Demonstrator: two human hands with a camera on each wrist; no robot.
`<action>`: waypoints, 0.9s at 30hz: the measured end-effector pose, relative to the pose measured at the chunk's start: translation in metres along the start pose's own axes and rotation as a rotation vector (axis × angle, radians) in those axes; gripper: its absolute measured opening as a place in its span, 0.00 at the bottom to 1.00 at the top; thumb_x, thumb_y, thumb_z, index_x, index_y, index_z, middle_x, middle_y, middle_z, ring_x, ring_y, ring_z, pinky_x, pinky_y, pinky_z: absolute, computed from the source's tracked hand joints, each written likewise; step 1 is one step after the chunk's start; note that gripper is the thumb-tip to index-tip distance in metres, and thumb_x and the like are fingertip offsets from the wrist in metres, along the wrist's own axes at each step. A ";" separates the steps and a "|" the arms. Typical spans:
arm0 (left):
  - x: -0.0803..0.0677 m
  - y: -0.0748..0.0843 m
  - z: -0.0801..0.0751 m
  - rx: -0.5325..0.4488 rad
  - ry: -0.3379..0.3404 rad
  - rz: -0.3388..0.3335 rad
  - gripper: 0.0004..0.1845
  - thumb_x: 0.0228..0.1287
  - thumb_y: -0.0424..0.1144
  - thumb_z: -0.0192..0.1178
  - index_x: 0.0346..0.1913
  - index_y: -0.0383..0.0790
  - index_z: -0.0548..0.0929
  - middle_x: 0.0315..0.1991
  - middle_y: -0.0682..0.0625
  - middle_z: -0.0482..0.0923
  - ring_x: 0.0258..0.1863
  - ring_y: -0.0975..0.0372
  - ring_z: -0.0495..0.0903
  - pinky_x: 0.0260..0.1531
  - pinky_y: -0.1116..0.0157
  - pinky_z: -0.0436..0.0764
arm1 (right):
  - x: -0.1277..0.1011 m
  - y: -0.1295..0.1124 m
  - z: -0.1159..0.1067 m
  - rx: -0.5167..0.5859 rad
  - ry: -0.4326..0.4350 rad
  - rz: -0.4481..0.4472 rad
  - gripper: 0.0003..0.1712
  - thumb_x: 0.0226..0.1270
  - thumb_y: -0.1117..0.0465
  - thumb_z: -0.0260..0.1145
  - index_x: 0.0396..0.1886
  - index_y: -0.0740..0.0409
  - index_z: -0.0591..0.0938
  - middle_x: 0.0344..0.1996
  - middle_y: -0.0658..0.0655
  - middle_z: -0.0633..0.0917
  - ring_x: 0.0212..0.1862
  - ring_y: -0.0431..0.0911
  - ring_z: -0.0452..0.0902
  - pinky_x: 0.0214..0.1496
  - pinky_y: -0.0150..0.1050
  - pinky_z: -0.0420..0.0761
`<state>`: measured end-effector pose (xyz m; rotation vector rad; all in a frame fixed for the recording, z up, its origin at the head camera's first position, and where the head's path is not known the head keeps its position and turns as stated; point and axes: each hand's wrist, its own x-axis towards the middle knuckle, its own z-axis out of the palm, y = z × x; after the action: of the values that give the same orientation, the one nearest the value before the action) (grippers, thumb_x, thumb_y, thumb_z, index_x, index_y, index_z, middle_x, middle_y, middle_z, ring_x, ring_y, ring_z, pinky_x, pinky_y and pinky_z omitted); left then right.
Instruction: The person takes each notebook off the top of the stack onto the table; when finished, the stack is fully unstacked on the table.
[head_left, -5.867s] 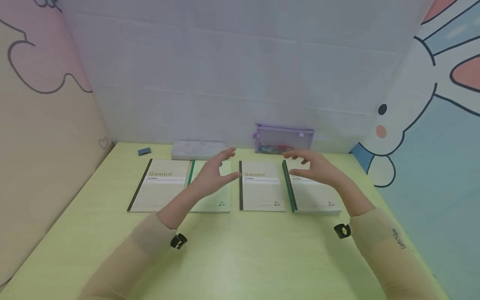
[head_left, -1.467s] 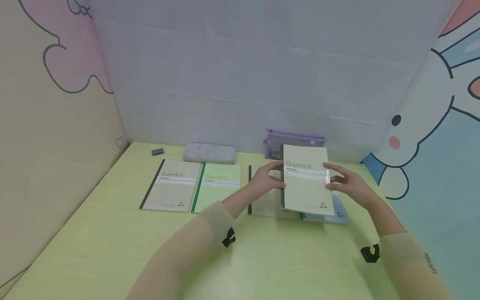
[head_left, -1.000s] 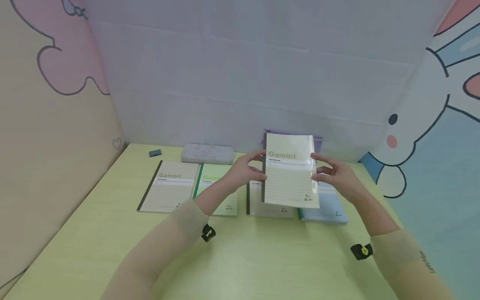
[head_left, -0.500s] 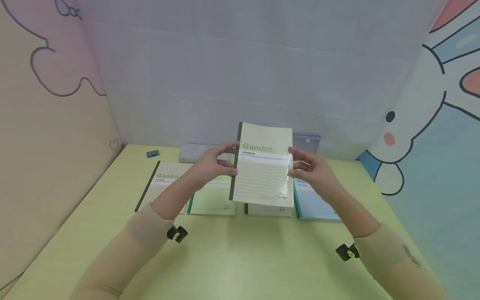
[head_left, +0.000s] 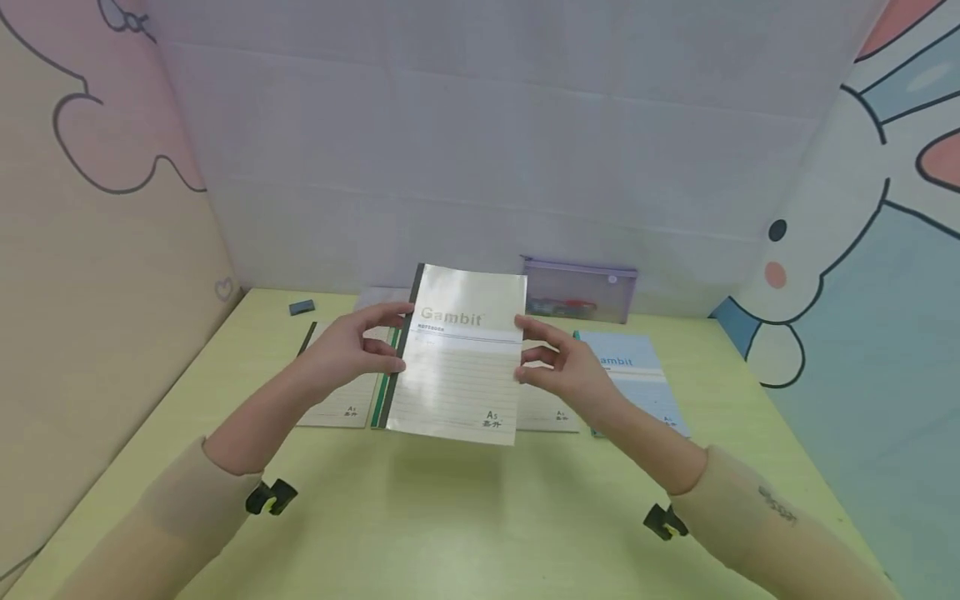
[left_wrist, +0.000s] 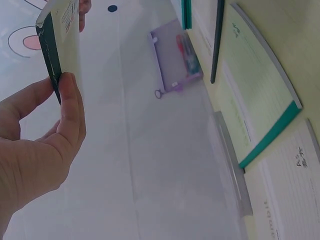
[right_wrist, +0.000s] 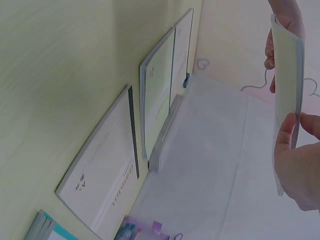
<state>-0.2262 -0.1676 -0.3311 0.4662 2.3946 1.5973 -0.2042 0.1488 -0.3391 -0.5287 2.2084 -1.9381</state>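
Left hand: pinches dark spine edge of cream "Gambit" notebook.
Right hand: grips opposite edge.
Notebook: lifted, held above the yellow-green table, not yet set down.
On table: blue notebook, green-spined notebook lie flat.
Far: purple mesh pouch.

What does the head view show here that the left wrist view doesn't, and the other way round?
Only the head view shows the right hand, the blue notebook and the small dark eraser on the table. Only the left wrist view shows the left thumb pressed on the dark spine edge-on, and the grey case along the wall. Both show the left hand holding the raised Gambit notebook, the purple pouch and the green-spined notebook.
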 end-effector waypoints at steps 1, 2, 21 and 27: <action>-0.003 -0.003 -0.002 0.005 0.003 -0.004 0.41 0.54 0.31 0.67 0.70 0.55 0.62 0.64 0.47 0.65 0.41 0.57 0.82 0.48 0.60 0.79 | 0.000 0.001 0.005 0.001 -0.006 -0.014 0.40 0.56 0.71 0.68 0.69 0.50 0.67 0.61 0.57 0.70 0.46 0.40 0.77 0.48 0.34 0.81; -0.007 -0.005 -0.004 0.006 0.008 -0.011 0.40 0.55 0.31 0.67 0.70 0.55 0.62 0.64 0.47 0.66 0.40 0.57 0.82 0.47 0.61 0.79 | 0.000 0.002 0.010 0.001 -0.010 -0.027 0.40 0.56 0.71 0.68 0.69 0.51 0.67 0.61 0.57 0.70 0.45 0.40 0.78 0.47 0.34 0.82; -0.077 -0.057 -0.049 0.025 -0.014 0.005 0.40 0.54 0.37 0.68 0.70 0.50 0.62 0.62 0.41 0.65 0.41 0.57 0.81 0.38 0.60 0.84 | 0.006 0.026 0.090 0.126 -0.084 0.047 0.39 0.55 0.74 0.67 0.66 0.49 0.70 0.59 0.54 0.69 0.42 0.40 0.78 0.47 0.35 0.82; -0.090 -0.080 -0.058 0.016 -0.020 0.019 0.41 0.54 0.37 0.68 0.71 0.45 0.60 0.59 0.40 0.65 0.40 0.57 0.82 0.39 0.61 0.84 | 0.006 0.042 0.117 0.134 -0.066 0.067 0.43 0.54 0.74 0.68 0.69 0.45 0.66 0.67 0.46 0.64 0.42 0.39 0.78 0.44 0.33 0.81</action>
<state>-0.1746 -0.2799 -0.3815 0.5071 2.3968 1.5755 -0.1767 0.0421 -0.3977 -0.4856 2.0126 -1.9870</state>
